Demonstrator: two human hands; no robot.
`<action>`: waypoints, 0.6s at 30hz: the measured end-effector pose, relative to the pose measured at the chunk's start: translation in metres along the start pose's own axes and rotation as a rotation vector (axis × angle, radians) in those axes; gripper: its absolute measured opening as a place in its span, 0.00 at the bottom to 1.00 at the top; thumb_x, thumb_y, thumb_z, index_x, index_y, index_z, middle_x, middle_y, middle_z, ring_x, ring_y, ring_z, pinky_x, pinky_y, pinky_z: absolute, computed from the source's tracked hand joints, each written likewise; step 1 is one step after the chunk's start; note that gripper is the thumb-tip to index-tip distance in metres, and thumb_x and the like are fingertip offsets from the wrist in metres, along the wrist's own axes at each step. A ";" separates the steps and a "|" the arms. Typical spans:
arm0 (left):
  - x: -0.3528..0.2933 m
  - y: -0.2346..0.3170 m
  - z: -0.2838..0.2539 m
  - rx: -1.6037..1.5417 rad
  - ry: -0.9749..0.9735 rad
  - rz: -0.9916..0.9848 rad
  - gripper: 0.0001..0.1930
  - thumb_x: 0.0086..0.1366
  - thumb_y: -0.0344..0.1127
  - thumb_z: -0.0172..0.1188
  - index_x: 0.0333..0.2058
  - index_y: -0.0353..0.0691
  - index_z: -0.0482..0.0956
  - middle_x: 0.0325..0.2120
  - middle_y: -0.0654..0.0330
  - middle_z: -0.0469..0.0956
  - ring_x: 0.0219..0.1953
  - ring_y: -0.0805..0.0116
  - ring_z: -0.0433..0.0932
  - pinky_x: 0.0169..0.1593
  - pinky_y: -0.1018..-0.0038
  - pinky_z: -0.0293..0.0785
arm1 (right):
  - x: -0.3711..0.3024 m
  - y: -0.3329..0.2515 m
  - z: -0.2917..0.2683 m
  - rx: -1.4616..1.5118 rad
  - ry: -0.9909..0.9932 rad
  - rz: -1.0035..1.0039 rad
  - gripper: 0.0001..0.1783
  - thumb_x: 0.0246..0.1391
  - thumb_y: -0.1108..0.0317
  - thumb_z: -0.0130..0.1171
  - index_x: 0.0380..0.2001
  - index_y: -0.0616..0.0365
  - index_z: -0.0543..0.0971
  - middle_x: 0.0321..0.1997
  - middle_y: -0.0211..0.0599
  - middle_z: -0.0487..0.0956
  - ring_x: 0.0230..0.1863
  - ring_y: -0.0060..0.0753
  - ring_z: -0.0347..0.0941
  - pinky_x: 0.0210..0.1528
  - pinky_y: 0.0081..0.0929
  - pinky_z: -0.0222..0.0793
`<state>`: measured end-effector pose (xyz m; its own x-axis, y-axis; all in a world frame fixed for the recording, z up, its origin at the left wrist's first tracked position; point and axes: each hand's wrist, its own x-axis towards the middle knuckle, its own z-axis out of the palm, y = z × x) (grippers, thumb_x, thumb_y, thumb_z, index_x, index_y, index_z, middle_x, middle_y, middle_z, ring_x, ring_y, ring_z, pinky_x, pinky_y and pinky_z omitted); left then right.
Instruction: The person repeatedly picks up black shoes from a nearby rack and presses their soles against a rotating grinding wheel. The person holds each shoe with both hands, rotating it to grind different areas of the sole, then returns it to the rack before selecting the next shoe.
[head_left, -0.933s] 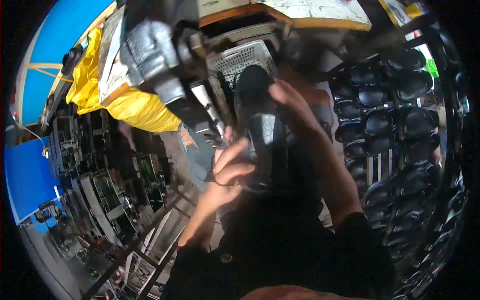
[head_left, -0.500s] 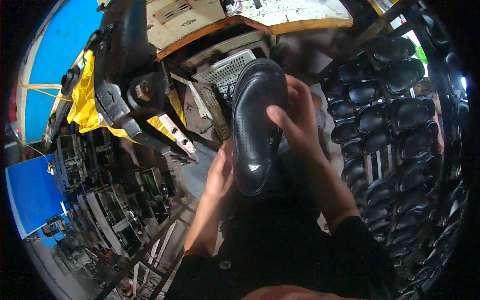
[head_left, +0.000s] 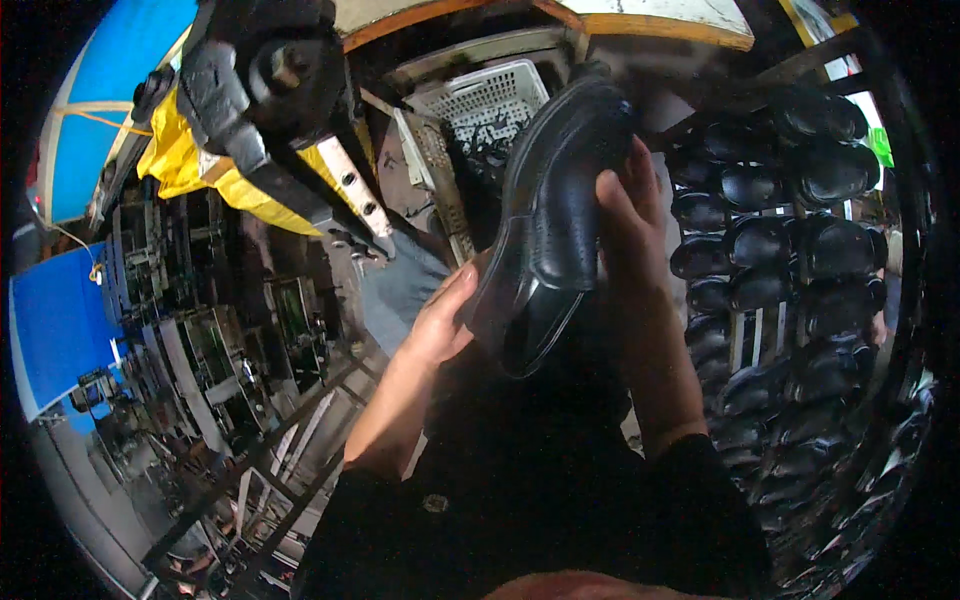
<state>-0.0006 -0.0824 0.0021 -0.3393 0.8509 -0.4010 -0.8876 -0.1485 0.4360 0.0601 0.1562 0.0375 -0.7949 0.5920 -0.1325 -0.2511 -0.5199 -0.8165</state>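
A black leather shoe (head_left: 565, 215) is held up in front of me between both hands, its toe pointing away and its opening toward me. Perforations run along its upper, and its sole edge faces left. My left hand (head_left: 446, 315) grips the heel end from the left, with some fingers hidden behind the shoe. Along the other side, my right hand (head_left: 632, 215) is closed on the shoe near the front, thumb against the upper and fingers partly out of sight.
At left stands a dark machine (head_left: 265, 110) with a pale metal plate (head_left: 355, 190) and yellow sheeting (head_left: 170, 165). Behind the shoe is a white plastic basket (head_left: 480, 95) holding small dark pieces. A rack of black shoes (head_left: 755, 250) fills the right. Metal frames (head_left: 215, 350) stand at lower left.
The shoe has been turned, so its side and opening now show instead of mostly its top. It has shifted slightly right, and both hands still hold it.
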 end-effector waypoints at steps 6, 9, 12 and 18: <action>-0.008 0.008 0.018 0.116 -0.001 0.036 0.31 0.77 0.48 0.39 0.69 0.32 0.53 0.66 0.53 0.62 0.66 0.61 0.64 0.69 0.65 0.59 | -0.003 0.002 0.002 -0.044 0.101 0.068 0.31 0.64 0.69 0.56 0.68 0.56 0.59 0.61 0.39 0.70 0.59 0.33 0.69 0.61 0.32 0.65; -0.010 0.008 0.020 0.118 0.041 0.016 0.31 0.77 0.49 0.38 0.69 0.32 0.53 0.66 0.52 0.62 0.66 0.62 0.64 0.69 0.65 0.59 | -0.004 0.005 0.004 -0.026 0.146 0.077 0.30 0.65 0.70 0.54 0.68 0.56 0.59 0.61 0.40 0.70 0.58 0.33 0.69 0.60 0.32 0.67; -0.011 0.008 0.018 0.099 0.044 0.014 0.30 0.77 0.49 0.38 0.68 0.33 0.54 0.65 0.52 0.63 0.66 0.62 0.65 0.68 0.66 0.60 | -0.003 0.007 0.004 -0.005 0.137 0.061 0.30 0.65 0.71 0.52 0.68 0.56 0.59 0.61 0.40 0.70 0.58 0.33 0.69 0.60 0.31 0.67; -0.008 0.008 0.012 -0.016 -0.062 0.010 0.31 0.72 0.39 0.51 0.68 0.34 0.55 0.64 0.53 0.66 0.64 0.61 0.67 0.67 0.66 0.62 | -0.001 0.008 0.000 -0.136 0.063 0.051 0.32 0.65 0.67 0.55 0.69 0.57 0.58 0.63 0.41 0.69 0.59 0.34 0.69 0.60 0.31 0.67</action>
<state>-0.0012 -0.0845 0.0188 -0.3289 0.8786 -0.3461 -0.8894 -0.1650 0.4263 0.0591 0.1518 0.0309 -0.7673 0.6069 -0.2072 -0.1307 -0.4642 -0.8760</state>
